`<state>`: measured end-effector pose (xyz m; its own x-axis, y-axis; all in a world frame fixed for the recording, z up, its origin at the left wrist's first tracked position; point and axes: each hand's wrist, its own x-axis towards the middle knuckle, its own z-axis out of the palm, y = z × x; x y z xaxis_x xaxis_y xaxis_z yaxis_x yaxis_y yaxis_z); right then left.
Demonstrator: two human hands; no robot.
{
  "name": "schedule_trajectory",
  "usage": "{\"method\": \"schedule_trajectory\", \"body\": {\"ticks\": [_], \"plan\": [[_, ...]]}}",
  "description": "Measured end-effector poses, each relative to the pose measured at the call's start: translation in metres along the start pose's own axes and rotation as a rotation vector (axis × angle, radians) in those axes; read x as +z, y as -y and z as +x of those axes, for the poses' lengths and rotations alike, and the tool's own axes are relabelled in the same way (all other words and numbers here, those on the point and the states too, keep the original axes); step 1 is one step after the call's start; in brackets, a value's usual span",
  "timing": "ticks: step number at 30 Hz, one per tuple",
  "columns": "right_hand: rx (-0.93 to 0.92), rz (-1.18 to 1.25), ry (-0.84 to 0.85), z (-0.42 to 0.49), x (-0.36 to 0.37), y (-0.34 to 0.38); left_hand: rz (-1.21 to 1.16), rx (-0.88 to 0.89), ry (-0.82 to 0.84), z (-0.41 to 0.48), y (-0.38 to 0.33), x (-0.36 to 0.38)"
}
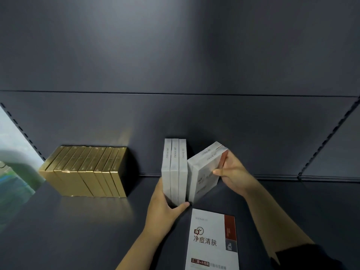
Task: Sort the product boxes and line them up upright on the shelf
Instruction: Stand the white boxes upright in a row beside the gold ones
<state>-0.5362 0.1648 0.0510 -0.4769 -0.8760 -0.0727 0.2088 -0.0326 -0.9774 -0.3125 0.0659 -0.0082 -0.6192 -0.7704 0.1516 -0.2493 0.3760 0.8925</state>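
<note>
Left grip (163, 207): clamped on the upright three (174, 172), fingers on their left face, thumb at the near bottom corner.
Right grip (231, 172): pinching the tilted pair (204, 172), which leans on the three, bottom edge down on the shelf (78, 230).
Risk: if I swing the pair up too hard, the three tip left, because only my hand props that side.
Risk two: the pair splits in my pinch and one box slides out.
Around: gold row (87, 172) lined up, well apart to the left.
In the way: flat box (211, 240) lying face-up between my wrists, not yet stood.
</note>
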Motion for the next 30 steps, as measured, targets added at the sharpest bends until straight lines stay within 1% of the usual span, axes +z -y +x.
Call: {"method": "schedule_trajectory", "body": {"ticks": [4,6,7,9,13,16,18,21,22,23,26,27,28,30], "plan": [[-0.05,0.003,-0.222,-0.011,0.014,-0.022,0.039,-0.002,-0.014,0.002,0.001,0.003],[-0.044,-0.059,-0.376,-0.011,0.018,-0.031,0.03,-0.016,-0.029,0.002,0.002,0.003],[-0.024,-0.106,-0.419,-0.012,0.021,-0.034,0.024,-0.02,-0.033,0.002,0.001,0.003],[0.006,-0.141,-0.396,-0.014,0.025,-0.039,0.022,-0.016,-0.031,0.001,-0.001,0.003],[0.04,-0.072,-0.267,-0.016,0.033,-0.038,0.015,-0.013,-0.019,0.001,0.0,0.002],[0.121,-0.128,-0.204,-0.011,0.044,-0.038,0.032,0.013,0.001,0.001,0.0,0.003],[0.157,-0.187,-0.253,-0.01,0.054,-0.038,0.045,0.019,0.001,0.0,-0.002,0.004],[0.076,-0.295,-0.384,-0.016,0.056,-0.041,0.033,0.002,-0.012,-0.001,-0.003,0.005],[0.054,-0.33,-0.376,-0.02,0.052,-0.043,0.035,0.0,-0.01,-0.001,-0.003,0.005],[0.062,-0.373,-0.317,-0.027,0.048,-0.043,0.04,0.001,-0.006,-0.001,-0.002,0.006],[0.175,-0.533,0.025,-0.05,0.039,-0.039,0.076,0.021,-0.012,-0.001,-0.002,0.007],[0.197,-0.594,0.095,-0.057,0.04,-0.037,0.093,0.027,-0.012,-0.001,-0.002,0.008],[0.184,-0.636,0.101,-0.06,0.042,-0.037,0.107,0.032,-0.012,-0.001,-0.003,0.008],[0.082,-0.635,-0.014,-0.059,0.048,-0.036,0.126,0.037,-0.016,0.0,-0.005,0.009]]}}
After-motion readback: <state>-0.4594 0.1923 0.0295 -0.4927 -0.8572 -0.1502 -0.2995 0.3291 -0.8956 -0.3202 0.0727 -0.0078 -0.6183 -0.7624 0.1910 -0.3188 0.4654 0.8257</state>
